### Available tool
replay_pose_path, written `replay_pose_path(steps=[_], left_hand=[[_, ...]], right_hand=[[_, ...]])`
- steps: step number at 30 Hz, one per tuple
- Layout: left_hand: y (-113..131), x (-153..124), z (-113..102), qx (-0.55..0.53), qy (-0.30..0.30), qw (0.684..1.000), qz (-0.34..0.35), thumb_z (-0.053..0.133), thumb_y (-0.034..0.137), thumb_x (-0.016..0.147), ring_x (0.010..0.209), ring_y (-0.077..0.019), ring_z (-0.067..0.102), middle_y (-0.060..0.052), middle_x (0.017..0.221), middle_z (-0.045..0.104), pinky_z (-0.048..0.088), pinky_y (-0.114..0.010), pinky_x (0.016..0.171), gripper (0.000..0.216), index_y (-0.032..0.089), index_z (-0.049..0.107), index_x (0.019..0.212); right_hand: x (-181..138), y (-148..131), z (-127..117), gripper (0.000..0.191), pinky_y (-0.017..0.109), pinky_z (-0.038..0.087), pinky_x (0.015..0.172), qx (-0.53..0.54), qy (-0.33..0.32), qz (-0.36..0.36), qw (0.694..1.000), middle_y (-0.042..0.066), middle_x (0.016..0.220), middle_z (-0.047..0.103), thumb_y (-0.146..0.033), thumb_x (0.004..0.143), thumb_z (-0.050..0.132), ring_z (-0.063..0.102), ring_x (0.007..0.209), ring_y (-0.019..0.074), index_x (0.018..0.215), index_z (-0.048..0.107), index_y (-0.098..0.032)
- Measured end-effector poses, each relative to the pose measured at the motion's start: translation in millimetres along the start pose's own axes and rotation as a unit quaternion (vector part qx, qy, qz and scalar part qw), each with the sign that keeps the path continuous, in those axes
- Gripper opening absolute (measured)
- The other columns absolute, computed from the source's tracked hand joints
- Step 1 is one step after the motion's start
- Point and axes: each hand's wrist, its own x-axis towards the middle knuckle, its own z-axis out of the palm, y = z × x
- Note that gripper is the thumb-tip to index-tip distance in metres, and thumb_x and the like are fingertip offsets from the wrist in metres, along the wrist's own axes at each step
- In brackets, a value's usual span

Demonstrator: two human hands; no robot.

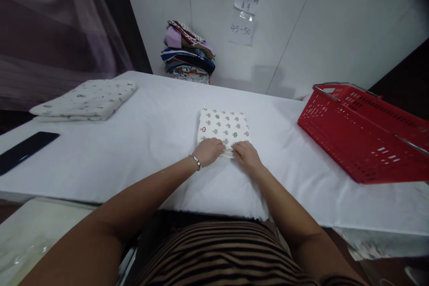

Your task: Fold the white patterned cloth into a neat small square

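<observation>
A small folded white cloth (224, 124) printed with grey, green and red mushroom shapes lies flat on the white-covered table. At its near left corner, my left hand (210, 149), with a silver bracelet at the wrist, has its fingers closed on the edge. Opposite it, my right hand (247, 154) grips the near right part of the same edge, thumb towards me. Layers of the fold show between the two hands. My fingertips are partly hidden, and both hands touch the cloth.
A larger folded printed cloth (90, 98) lies at the left, with a black phone (28, 149) in front of it. To the right stands a red plastic basket (362, 138). Beyond the table's far edge, folded fabrics (189, 56) are piled against the wall, beside taped paper signs (241, 29).
</observation>
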Motion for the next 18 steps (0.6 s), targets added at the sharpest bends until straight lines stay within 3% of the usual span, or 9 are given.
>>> replay_pose_path(steps=[4,11,18], left_hand=[[2.4,4.3,-6.3,0.008,-0.029,1.0,-0.008,0.05,0.027,0.086,0.094,-0.0187,0.054,-0.004,0.097,0.062,0.038,-0.03,0.075,0.017,0.02,0.062,0.095],[1.6,9.0,-8.3,0.024,-0.04,0.999,0.008,0.042,0.028,0.089,0.091,-0.0185,0.055,-0.004,0.096,0.062,0.038,-0.03,0.07,0.022,0.019,0.063,0.089],[4.8,10.1,-4.8,0.048,-0.05,0.997,0.028,0.043,0.014,0.082,0.091,-0.0208,0.054,-0.009,0.097,0.061,0.039,-0.034,0.073,0.025,0.018,0.057,0.102]], right_hand=[[-0.3,-1.5,-1.2,0.023,0.035,0.039,0.079,0.0,-0.009,0.005,1.0,0.008,0.095,0.061,-0.021,0.088,0.044,0.049,0.087,0.0211,0.104,0.061,-0.02],[-1.1,-2.0,-1.2,0.023,0.034,0.039,0.08,0.005,0.001,0.004,1.0,0.008,0.096,0.061,-0.02,0.087,0.045,0.049,0.088,0.0211,0.104,0.061,-0.019],[-0.7,-2.3,-2.0,0.024,0.034,0.039,0.08,-0.001,-0.003,0.009,1.0,0.008,0.095,0.061,-0.021,0.088,0.045,0.05,0.088,0.0213,0.106,0.06,-0.019]])
